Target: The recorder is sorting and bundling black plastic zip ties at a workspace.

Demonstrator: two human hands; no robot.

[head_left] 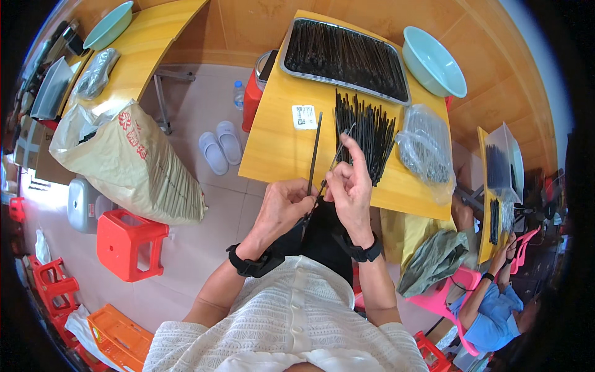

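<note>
My left hand (280,209) is closed in a pinch around a thin dark stick (315,149), which points up and away over the near edge of the table. Close beside it, my right hand (351,197) grips a slender tool (338,152) with a pale metal tip between thumb and fingers, the index finger stretched along it. The tool's exact kind is unclear. Its lower end slants down toward my left fingers. Just beyond my hands lies a loose bundle of black sticks (365,139) on the yellow wooden table (273,152).
A metal tray (344,80) full of dark sticks and a pale green basin (434,61) sit at the table's far side. A clear plastic bag (426,149) lies right. A large sack (133,161) and red stool (127,245) stand left. A person (489,310) sits at right.
</note>
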